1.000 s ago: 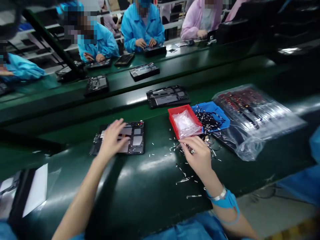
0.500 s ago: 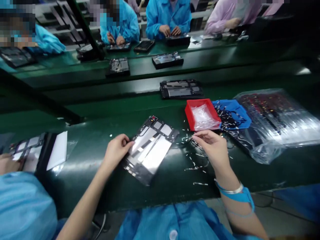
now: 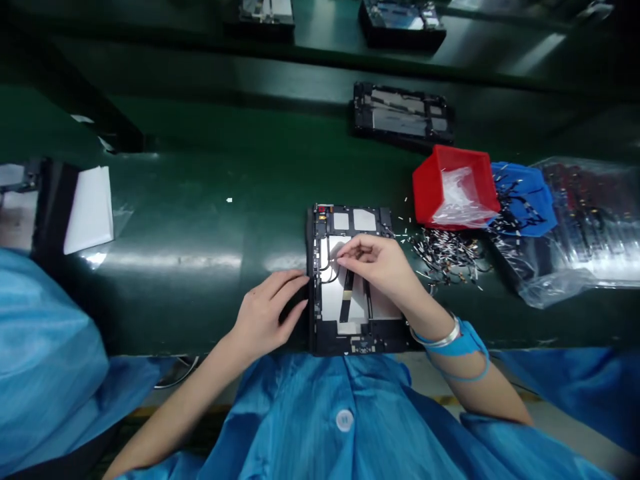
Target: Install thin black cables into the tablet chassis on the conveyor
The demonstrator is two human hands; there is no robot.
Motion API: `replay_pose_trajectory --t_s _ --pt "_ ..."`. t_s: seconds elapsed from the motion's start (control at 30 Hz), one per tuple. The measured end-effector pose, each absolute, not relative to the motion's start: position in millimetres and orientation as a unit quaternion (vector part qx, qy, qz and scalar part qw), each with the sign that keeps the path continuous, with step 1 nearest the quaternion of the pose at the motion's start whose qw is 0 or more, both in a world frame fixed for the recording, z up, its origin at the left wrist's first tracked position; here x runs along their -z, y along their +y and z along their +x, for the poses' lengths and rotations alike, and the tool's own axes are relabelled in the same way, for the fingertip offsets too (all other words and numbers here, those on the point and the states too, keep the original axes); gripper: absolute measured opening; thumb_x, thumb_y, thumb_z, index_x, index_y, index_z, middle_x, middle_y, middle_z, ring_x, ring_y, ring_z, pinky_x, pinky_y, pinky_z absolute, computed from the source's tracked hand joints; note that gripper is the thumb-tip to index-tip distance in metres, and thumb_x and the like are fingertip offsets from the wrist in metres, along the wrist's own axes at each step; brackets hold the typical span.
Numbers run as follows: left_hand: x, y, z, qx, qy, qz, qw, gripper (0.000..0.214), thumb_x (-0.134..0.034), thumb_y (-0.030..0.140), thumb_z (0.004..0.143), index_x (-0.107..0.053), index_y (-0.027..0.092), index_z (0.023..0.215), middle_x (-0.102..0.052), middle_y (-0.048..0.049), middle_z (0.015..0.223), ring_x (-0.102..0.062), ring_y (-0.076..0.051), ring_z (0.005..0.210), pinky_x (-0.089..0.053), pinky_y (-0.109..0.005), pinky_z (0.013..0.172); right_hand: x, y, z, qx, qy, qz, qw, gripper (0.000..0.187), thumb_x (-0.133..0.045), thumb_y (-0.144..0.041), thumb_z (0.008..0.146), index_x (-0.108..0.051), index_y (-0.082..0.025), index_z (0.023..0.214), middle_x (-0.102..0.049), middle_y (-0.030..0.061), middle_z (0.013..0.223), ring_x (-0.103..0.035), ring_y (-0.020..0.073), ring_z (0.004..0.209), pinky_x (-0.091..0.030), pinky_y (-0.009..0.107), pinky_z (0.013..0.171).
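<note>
An opened tablet [image 3: 333, 303] lies flat at the table's front edge, its black frame and silvery battery panels facing up. My left hand [image 3: 273, 310] is beside its left edge, with fingertips against the rim and the thumb apart from the fingers. Over the upper middle of the tablet, my right hand [image 3: 383, 267] pinches a thin black cable [image 3: 330, 277], which curves down onto the left part of the device. The fingers cover part of that cable. A blue strap and a silvery bangle circle my right wrist.
Loose short cables [image 3: 447, 257] lie in a pile right of the tablet. Behind them stand a red bin [image 3: 427, 193] with clear plastic and a blue bin [image 3: 543, 207] with black cables. Plastic-wrapped parts [image 3: 590, 227] lie far right. Another opened tablet [image 3: 405, 120] sits behind; a co-worker's sleeve [image 3: 45, 360] is at left.
My view has tilted down. The tablet now lies squared to the table edge instead of slanted. My right hand has moved left from the loose cables to above the tablet.
</note>
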State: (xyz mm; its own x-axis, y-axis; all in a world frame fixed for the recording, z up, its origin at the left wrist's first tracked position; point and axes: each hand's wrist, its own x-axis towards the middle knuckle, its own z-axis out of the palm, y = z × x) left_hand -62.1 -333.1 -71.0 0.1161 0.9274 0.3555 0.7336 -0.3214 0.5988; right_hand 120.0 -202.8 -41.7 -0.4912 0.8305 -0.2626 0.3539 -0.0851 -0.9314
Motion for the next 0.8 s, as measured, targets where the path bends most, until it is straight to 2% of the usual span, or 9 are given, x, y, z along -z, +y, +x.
replay_pose_trajectory --t_s 0.13,0.27,0.4,0.6,0.8 --pt "76 -331 -61 -0.277 0.543 0.789 0.068 0.03 -0.048 0.02 0.092 -0.057 0.007 0.118 -0.065 -0.0155 0.108 -0.063 -0.026 0.095 -0.056 -0.038 0.076 50 -198 116 -0.557 -0.658 -0.46 0.213 0.01 -0.068 -0.025 0.068 -0.066 -0.017 0.073 -0.067 0.0016 0.072 -0.06 0.012 0.068 -0.047 0.028 0.065" --pt "79 -331 -60 -0.235 0.533 0.812 0.037 0.035 -0.045 0.024 0.094 -0.056 0.008 0.123 -0.065 -0.0162 0.11 -0.061 -0.028 0.096 -0.055 -0.039 0.069 51 -196 112 -0.526 -0.685 -0.457 0.214 0.009 -0.067 -0.025 0.069 -0.068 -0.017 0.073 -0.066 0.0007 0.069 -0.057 0.0108 0.064 -0.044 0.027 0.06" --pt "79 -330 -60 -0.227 0.54 0.81 0.02 0.035 -0.042 0.025 0.095 -0.057 0.009 0.122 -0.065 -0.016 0.11 -0.061 -0.028 0.097 -0.054 -0.038 0.069 50 -195 110 -0.511 -0.697 -0.46 0.203 0.01 -0.067 -0.023 0.069 -0.071 -0.017 0.075 -0.066 0.0006 0.066 -0.054 0.01 0.059 -0.041 0.025 0.055" --pt "78 -330 -57 -0.223 0.548 0.806 -0.031 0.031 -0.048 0.02 0.093 -0.059 0.009 0.12 -0.067 -0.016 0.11 -0.063 -0.028 0.096 -0.052 -0.035 0.066 48 -192 111 -0.502 -0.697 -0.469 0.205 0.009 -0.068 -0.025 0.07 -0.07 -0.017 0.073 -0.069 0.0024 0.069 -0.06 0.0125 0.064 -0.042 0.025 0.056" --pt "73 -327 -53 -0.21 0.56 0.801 -0.019 0.028 -0.047 0.017 0.091 -0.062 0.009 0.113 -0.067 -0.0164 0.109 -0.063 -0.029 0.096 -0.05 -0.036 0.065 45 -186 111 -0.424 -0.752 -0.484 0.142 0.006 -0.068 -0.024 0.07 -0.069 -0.018 0.07 -0.061 -0.0027 0.058 -0.048 0.0089 0.054 -0.037 0.026 0.056"
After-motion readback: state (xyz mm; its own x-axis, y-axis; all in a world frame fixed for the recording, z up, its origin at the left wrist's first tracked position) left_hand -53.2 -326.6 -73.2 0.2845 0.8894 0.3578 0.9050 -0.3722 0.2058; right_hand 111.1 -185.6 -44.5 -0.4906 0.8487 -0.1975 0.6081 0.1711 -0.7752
